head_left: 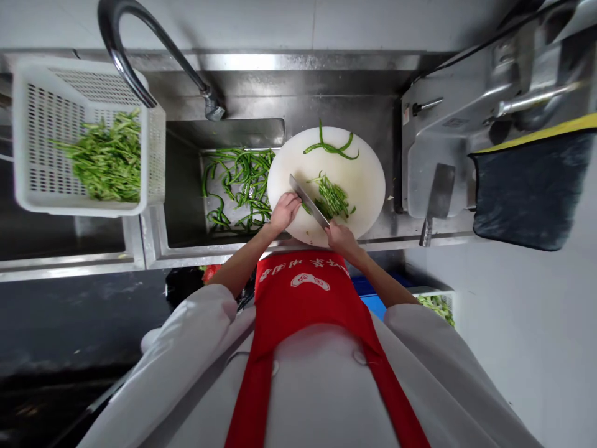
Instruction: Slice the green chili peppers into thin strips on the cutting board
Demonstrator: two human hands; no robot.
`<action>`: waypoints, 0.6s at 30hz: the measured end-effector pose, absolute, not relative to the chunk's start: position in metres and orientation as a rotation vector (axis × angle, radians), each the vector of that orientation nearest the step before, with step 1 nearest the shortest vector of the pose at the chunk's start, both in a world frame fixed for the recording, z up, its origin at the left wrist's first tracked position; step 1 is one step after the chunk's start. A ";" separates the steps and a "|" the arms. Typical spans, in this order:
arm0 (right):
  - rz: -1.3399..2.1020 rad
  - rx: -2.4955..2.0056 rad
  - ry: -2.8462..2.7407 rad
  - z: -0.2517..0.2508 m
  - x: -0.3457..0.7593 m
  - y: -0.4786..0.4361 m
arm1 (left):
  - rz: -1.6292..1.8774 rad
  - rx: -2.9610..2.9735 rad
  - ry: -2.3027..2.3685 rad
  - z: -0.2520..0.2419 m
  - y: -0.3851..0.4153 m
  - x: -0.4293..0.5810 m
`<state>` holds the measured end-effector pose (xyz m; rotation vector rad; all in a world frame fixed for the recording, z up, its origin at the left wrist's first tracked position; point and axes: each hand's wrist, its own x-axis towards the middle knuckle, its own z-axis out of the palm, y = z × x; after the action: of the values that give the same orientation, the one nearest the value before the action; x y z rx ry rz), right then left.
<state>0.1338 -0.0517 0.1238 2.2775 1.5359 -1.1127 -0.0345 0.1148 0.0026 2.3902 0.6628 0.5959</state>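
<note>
A round white cutting board point(368, 177) lies over the right edge of a steel sink. My right hand point(339, 237) is closed round the handle of a cleaver point(308, 200) whose blade runs diagonally across the board. The blade rests beside a pile of cut green peppers point(332, 198). My left hand point(284, 211) sits at the board's left rim, fingers curled against the blade's far end; whether it holds anything is hidden. Two whole long green peppers point(332, 148) lie at the back of the board.
The sink point(186, 205) holds many whole green peppers point(237, 186) under a curved tap point(140, 56). A white slotted basket point(41, 143) of cut greens stands at the left. A steel machine point(466, 124) is on the right, and a second cleaver point(436, 202) lies against it.
</note>
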 end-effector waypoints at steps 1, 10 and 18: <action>-1.103 2.277 1.546 0.126 0.136 -0.053 | 0.580 2.396 0.642 0.003 0.118 -0.035; -1.132 2.305 1.501 0.135 0.123 -0.043 | 0.511 2.428 0.652 0.003 0.116 -0.035; -1.178 2.315 1.543 0.128 0.129 -0.035 | 0.510 2.385 0.640 -0.001 0.118 -0.036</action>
<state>0.1293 -0.0353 0.1279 2.3154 1.5425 -1.1778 -0.0363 0.1181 -0.0012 2.3849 0.6397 0.5104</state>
